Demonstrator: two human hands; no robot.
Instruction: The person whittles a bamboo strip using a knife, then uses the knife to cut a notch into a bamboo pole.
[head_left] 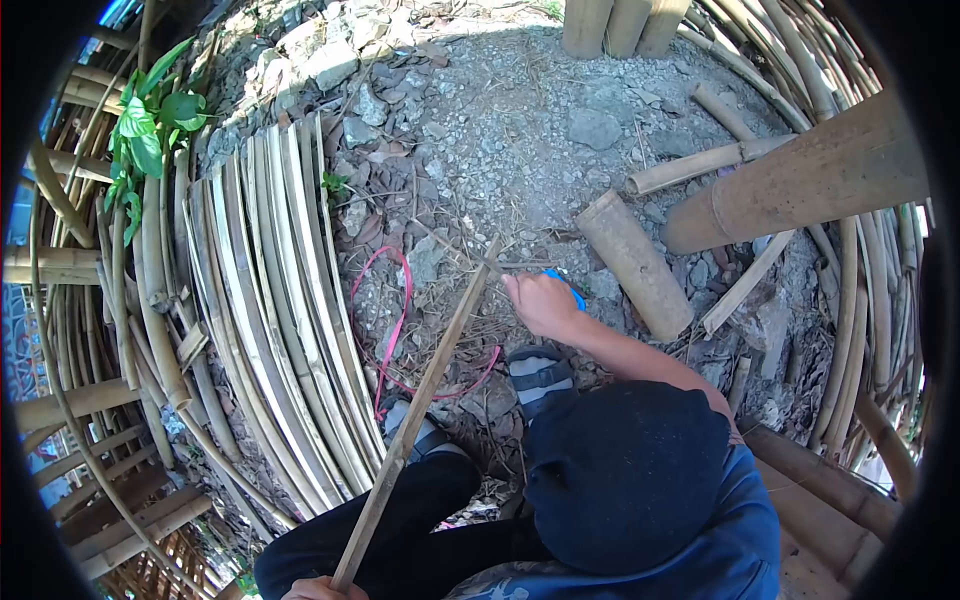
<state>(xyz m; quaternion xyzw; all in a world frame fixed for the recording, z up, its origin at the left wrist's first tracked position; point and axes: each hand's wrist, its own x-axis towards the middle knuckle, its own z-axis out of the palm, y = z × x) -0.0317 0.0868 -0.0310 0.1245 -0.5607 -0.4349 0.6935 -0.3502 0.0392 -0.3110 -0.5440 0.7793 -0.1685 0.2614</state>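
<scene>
At the bottom edge my left hand (318,588) is closed round the lower end of a long bamboo strip (425,400), partly cut off by the frame. The strip slants up and to the right. My right hand (545,303) is closed on a tool with a blue handle (568,287), at the strip's upper end. A thin blade seems to cross the strip there; its outline is hard to make out. Several split bamboo strips (290,310) lie side by side on the ground at the left. A pink cord (402,310) loops on the ground near the held strip.
A short bamboo piece (635,265) lies right of my right hand, near a thick bamboo pole (800,175). A dark cap (630,475) and sandalled feet (540,378) show below. Bamboo railings (155,240) stand left, beside a green plant (140,130). Curved poles line the right.
</scene>
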